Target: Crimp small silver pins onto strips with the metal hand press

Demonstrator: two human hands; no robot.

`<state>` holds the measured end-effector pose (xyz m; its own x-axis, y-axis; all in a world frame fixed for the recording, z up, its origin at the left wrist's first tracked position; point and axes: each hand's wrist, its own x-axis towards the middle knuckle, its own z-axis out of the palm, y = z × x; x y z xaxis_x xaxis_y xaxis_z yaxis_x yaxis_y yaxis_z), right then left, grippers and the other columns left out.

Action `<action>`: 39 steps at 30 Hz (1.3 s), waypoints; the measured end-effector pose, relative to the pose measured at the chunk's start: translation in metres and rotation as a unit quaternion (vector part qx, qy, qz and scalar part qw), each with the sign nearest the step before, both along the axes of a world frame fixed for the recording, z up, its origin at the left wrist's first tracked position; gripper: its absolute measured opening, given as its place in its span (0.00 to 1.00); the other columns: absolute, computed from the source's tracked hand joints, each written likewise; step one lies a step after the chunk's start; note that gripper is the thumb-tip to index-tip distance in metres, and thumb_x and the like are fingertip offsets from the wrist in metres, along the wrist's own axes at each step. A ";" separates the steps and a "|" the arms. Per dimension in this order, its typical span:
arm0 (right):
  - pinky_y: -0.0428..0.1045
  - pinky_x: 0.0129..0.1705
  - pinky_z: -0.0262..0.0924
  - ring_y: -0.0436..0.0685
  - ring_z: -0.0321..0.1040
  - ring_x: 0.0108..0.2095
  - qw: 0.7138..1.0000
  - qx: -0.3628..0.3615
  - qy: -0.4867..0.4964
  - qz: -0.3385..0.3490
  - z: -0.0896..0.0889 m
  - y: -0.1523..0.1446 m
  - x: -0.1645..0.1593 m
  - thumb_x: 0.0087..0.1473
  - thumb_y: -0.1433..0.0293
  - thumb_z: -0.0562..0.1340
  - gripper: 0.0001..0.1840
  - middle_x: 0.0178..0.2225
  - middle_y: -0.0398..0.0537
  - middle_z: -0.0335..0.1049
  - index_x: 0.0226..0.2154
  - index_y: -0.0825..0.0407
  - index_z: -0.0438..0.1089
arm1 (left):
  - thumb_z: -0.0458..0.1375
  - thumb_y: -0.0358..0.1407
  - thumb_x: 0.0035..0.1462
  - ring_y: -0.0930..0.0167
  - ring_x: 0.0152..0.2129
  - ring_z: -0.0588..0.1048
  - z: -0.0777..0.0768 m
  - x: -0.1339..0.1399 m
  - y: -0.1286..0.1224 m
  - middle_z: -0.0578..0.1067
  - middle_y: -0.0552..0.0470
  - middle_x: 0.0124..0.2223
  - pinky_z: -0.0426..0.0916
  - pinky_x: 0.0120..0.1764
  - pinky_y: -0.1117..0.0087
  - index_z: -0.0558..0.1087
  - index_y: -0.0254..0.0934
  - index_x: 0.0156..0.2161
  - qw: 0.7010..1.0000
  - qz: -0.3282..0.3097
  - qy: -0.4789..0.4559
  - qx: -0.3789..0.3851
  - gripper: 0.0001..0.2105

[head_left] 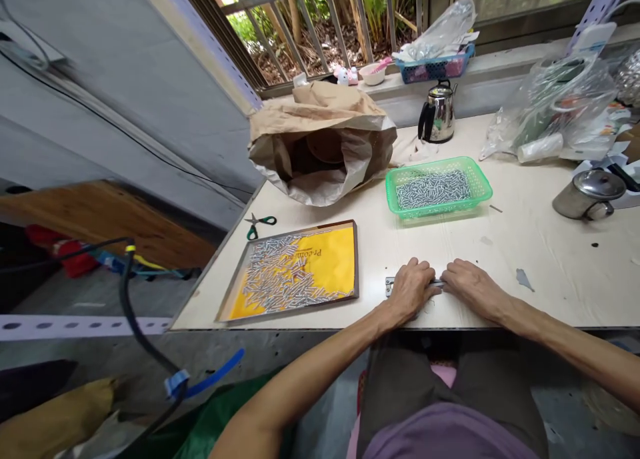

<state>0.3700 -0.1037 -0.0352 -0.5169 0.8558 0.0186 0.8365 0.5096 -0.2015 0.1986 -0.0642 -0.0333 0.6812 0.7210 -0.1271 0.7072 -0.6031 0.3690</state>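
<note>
Metal piece (389, 286) under curled fingers (424, 271)

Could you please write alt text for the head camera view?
A person's left hand and right hand hold a metal piece on a pale table. A tray of small metal pins lies left; a green basket of similar ones stands beyond.

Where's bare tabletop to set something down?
Mostly bare table lies between the right hand and the lidded metal pot; a narrower strip separates the tray from the green basket. It's crowded around the plastic bag.
</note>
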 end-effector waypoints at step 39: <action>0.57 0.40 0.62 0.63 0.66 0.38 0.958 0.219 0.184 0.023 0.081 0.094 -0.066 0.61 0.67 0.48 0.13 0.34 0.54 0.69 0.37 0.51 0.67 | 0.48 0.29 0.62 0.67 0.37 0.71 0.002 -0.064 -0.041 0.75 0.45 0.37 0.68 0.42 0.65 0.74 0.36 0.37 0.979 0.042 -0.099 0.175 0.12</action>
<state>0.3036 -0.0094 0.0456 -0.4430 0.7007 0.5593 0.7248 0.6470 -0.2366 0.1348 -0.1056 -0.0316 0.6035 0.7519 0.2655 0.6960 -0.6592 0.2846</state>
